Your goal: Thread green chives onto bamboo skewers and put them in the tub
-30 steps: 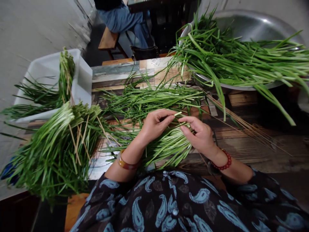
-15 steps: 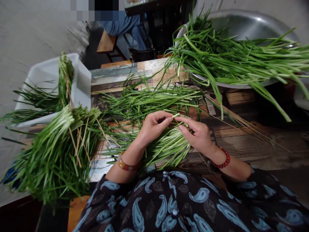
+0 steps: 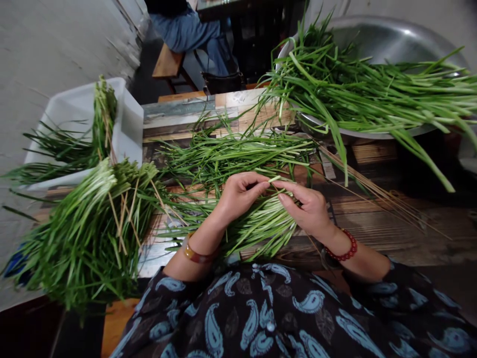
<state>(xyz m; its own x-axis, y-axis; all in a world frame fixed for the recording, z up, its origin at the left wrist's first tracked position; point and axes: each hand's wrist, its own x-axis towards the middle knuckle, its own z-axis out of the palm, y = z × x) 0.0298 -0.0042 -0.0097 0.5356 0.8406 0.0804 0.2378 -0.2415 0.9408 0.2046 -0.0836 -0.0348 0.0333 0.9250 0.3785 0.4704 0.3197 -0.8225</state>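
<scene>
My left hand (image 3: 244, 194) pinches the pale end of a garlic chive stalk (image 3: 275, 178) between thumb and forefinger. Close beside it, my right hand (image 3: 309, 203) has its forefinger against the same stalk, thumb bent below. A thin bamboo skewer (image 3: 316, 244) shows under the right hand and seems to run up into its fingers, mostly hidden. Below both hands lies a bundle of chives (image 3: 261, 223), pale ends to the right. Beyond them a loose heap of chives (image 3: 238, 154) spreads over the wooden table (image 3: 372, 219).
At left, skewered chive bunches (image 3: 85, 219) are piled beside a white plastic bin (image 3: 130, 119) holding more chives. A steel basin (image 3: 402, 37) heaped with chives stands at back right. Loose skewers (image 3: 387, 191) lie at right. A seated person's legs (image 3: 190, 35) show beyond the table.
The view has shifted slightly, so the surroundings sit a little differently. My hands keep nearly the same hold on the chive stalk.
</scene>
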